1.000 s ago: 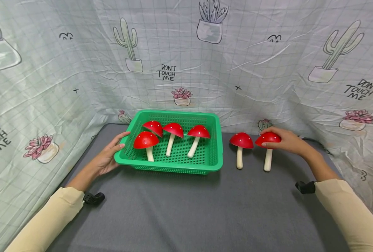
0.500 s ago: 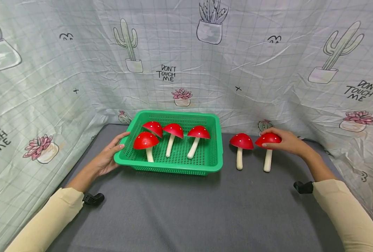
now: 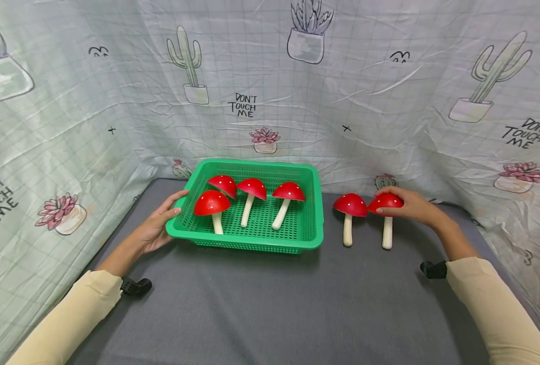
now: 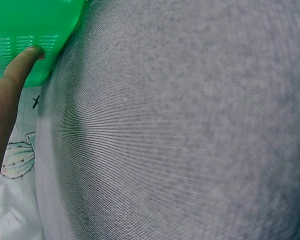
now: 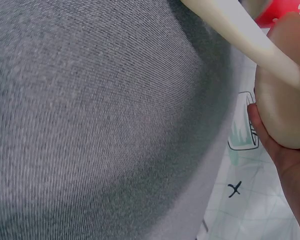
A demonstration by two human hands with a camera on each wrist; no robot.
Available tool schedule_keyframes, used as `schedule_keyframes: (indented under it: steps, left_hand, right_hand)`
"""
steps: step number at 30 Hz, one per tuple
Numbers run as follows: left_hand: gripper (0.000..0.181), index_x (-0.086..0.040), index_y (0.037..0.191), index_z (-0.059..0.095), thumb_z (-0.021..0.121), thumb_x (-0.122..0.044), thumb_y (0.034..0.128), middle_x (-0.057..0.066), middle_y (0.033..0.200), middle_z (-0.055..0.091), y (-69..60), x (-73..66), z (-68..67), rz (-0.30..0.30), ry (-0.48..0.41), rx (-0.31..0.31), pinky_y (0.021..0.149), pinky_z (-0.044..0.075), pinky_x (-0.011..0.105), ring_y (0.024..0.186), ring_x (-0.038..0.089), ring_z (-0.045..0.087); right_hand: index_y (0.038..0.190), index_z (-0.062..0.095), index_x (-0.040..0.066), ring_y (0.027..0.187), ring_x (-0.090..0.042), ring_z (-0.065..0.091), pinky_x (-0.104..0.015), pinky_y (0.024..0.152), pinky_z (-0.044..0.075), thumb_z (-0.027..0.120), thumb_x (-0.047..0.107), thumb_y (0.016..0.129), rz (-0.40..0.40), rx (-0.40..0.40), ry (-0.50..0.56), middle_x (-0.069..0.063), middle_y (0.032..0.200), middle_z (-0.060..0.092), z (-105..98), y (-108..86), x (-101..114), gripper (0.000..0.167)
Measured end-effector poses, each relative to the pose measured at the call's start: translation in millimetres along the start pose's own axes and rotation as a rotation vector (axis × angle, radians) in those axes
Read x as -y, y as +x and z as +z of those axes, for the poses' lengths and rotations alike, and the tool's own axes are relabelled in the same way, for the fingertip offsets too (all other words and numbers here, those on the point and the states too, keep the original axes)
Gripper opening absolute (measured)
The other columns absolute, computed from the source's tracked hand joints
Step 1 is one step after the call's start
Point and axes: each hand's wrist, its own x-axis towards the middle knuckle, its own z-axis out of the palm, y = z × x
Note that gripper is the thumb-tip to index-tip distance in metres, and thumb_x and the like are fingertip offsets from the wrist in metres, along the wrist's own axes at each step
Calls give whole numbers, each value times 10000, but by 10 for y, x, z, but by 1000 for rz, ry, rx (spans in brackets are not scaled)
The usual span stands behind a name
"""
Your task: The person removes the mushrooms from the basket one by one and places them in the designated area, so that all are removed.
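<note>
A green basket (image 3: 252,242) holds several red-capped toy mushrooms with pale stems, among them one (image 3: 211,204) at its left front. My left hand (image 3: 156,225) grips the basket's left rim, thumb over the edge; the left wrist view shows a finger against the basket's slotted wall (image 4: 25,45). Right of the basket, my right hand (image 3: 409,204) holds the cap of a mushroom (image 3: 387,230) whose stem points toward me. In the right wrist view its stem (image 5: 240,30) and the cap's pale underside (image 5: 282,110) show, with a finger beneath. Another mushroom (image 3: 348,205) lies just left of it.
Grey cloth (image 3: 270,304) covers the table in front of the basket. Patterned fabric (image 3: 343,91) hangs behind the table and along both sides, close to the basket's back rim.
My right forearm and wrist have shifted slightly left, and the held mushroom's cap has moved slightly toward the neighbouring one. The left hand and basket look unchanged.
</note>
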Motion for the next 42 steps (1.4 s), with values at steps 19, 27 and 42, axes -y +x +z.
schedule_keyframes:
  steps: [19, 27, 42]
  left_hand:
    - [533, -282, 1591, 196, 315, -71, 1116, 87, 1397, 444, 66, 32, 33, -23, 19, -10, 843, 610, 397, 1060, 240, 688]
    - [530, -288, 1587, 212, 328, -78, 1115, 83, 1396, 448, 58, 27, 21, -13, 12, -9, 848, 609, 399, 1069, 241, 686]
    - [522, -284, 1578, 221, 324, -68, 1113, 81, 1387, 445, 8, 8, -4, -6, -1, -16, 842, 611, 399, 1049, 244, 693]
  right_hand:
    - [1395, 547, 136, 1128, -394, 530, -396, 789, 523, 731, 444, 924, 3, -32, -50, -205, 1335, 544, 69, -103, -166, 592]
    - [1382, 545, 119, 1099, -385, 548, -398, 785, 522, 718, 444, 932, 7, -7, -60, -212, 1307, 550, 163, -23, -140, 581]
    - [1508, 305, -50, 1217, -496, 437, -623, 936, 489, 628, 417, 988, 20, 12, -70, -339, 1417, 385, 145, -67, -72, 771]
